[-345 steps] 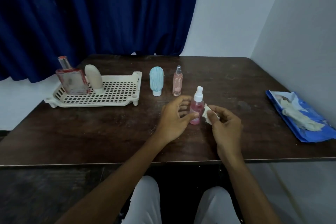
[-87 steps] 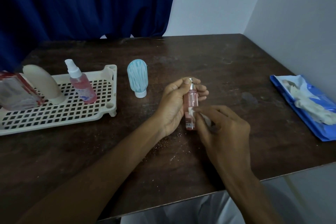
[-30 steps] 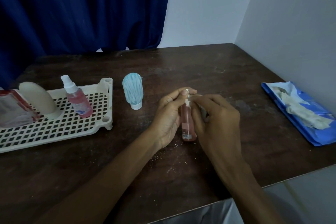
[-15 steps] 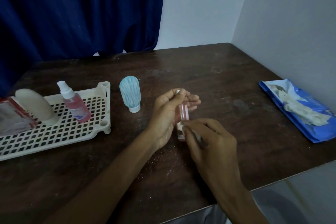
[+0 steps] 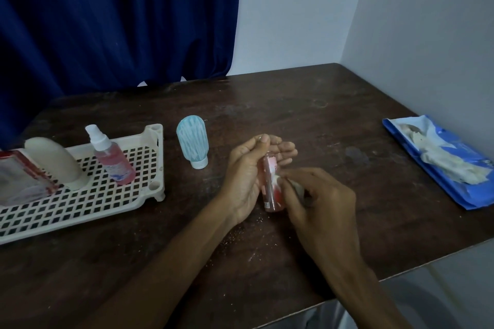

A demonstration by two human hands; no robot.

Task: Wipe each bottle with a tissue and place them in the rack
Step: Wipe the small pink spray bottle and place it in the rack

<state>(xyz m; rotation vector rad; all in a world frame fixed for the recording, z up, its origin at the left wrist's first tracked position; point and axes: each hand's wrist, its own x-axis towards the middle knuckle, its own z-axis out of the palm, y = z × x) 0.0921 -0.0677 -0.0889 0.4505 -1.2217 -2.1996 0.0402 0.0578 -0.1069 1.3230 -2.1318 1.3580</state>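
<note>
Your left hand [image 5: 247, 176] has its grip closed round the slim pink bottle [image 5: 271, 189], upright above the desk [image 5: 294, 115]. Your right hand [image 5: 318, 203] pinches the tissue [image 5: 295, 185] against its side. The rack [image 5: 88, 195] lies well apart, leftward, on the left hand's side.

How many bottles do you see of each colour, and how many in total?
Pink: 2, the spray bottle in the rack and the slim bottle in the left hand
Red-trimmed clear: 1, the square bottle in the rack
Cream: 1, the cream bottle in the rack
Blue: 1, the blue bottle on the table
Total: 5
</note>
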